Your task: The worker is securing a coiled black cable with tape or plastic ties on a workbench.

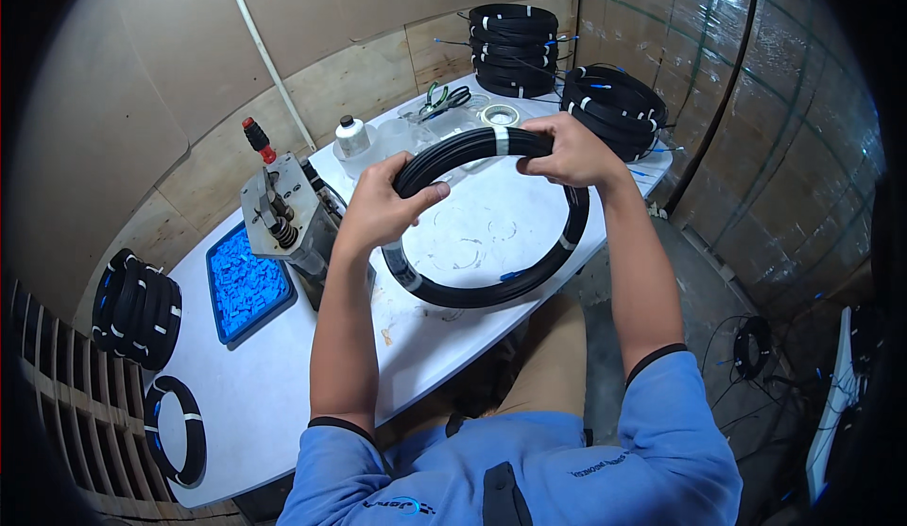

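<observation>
Both hands hold up a coil of black cable (460,155) over the near edge of the white table, its ring tilted toward me. My left hand (383,206) is closed round the coil's upper left side, thumb lying on the inner edge. Round the upper right side my right hand (574,155) is closed too, with its thumb inside the ring. White tape bands the coil at several places, one of them at the top between my hands. A small blue connector (511,275) shows at the lower inside of the ring.
Left of my hands stands a metal hand press (283,206) beside a tray (225,323) of small blue pieces. Behind the coil are a white bottle (350,136), scissors (452,101) and a tape roll (499,116). More cable coils (515,49) are stacked at the back; others (138,309) lie left.
</observation>
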`<state>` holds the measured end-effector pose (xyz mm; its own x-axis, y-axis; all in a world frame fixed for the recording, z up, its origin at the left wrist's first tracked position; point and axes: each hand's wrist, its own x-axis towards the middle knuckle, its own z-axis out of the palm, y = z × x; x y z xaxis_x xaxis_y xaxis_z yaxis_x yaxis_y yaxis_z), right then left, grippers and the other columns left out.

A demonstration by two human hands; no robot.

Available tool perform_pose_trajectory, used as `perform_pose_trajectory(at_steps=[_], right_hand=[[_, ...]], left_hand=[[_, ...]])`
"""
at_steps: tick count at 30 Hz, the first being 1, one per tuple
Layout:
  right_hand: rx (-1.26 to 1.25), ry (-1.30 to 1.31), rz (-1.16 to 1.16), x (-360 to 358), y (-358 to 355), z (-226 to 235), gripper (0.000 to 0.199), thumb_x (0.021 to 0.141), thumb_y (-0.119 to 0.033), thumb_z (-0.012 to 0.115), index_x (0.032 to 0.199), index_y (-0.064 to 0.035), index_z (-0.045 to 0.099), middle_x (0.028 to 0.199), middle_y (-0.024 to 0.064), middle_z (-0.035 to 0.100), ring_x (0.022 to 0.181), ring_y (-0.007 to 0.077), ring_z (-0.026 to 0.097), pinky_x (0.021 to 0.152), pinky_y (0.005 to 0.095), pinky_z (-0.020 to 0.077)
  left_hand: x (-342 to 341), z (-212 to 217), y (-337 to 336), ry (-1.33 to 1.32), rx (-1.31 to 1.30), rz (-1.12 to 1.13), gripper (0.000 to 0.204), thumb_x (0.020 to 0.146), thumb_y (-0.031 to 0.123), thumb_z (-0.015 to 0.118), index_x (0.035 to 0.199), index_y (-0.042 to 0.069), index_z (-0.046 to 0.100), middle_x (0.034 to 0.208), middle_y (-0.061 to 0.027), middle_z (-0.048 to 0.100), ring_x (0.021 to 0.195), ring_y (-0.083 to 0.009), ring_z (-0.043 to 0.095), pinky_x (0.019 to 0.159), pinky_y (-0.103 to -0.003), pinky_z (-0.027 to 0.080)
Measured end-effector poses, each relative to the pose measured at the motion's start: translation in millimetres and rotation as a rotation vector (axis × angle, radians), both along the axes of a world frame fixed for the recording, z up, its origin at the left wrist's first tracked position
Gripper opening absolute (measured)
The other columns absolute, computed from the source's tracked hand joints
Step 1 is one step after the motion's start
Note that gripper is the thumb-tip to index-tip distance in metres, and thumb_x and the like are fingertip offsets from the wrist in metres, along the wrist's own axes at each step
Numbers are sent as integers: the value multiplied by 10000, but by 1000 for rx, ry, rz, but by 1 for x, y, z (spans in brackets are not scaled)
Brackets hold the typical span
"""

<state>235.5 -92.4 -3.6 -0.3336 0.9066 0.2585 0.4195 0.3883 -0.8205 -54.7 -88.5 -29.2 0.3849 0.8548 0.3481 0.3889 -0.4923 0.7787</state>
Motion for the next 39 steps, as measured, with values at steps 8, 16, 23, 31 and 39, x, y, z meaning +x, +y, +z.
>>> perform_pose_trajectory(at_steps=[8,16,23,31,39], right_hand=[[233,267,-151,20,19,-43,436,904,-335,696,1180,-6,624,997,85,691,891,144,648,794,291,506],[-129,923,-365,-33,-8,-125,466,982,-456,538,1154,-26,587,765,6,548,728,102,557,659,279,490],[-164,881,-394,-37,-15,-109,350,973,-362,593,1038,-19,584,716,-4,512,598,94,524,536,251,456],[-142,932,-434,-40,-22,-103,283,926,-300,680,936,-62,527,674,-14,466,561,100,507,513,258,460],[-161,1001,-403,-39,-30,-95,314,926,-331,674,924,-70,499,642,-28,418,552,80,468,507,246,435]], left_hand=[[-17,-50,12,-629,-282,1,248,862,216,731,906,48,554,584,41,429,426,-55,388,408,-230,342],[-29,-90,25,-1062,-421,97,278,917,274,687,815,128,473,619,38,390,454,-60,354,429,-223,333],[-29,-92,23,-1061,-467,122,275,928,282,670,816,134,467,623,43,401,456,-49,361,430,-217,336],[-24,-69,8,-986,-407,103,255,905,266,699,834,125,499,625,35,411,470,-62,371,450,-234,351],[-23,-63,7,-974,-394,108,224,912,251,689,847,118,520,632,36,416,477,-62,373,454,-238,351]])
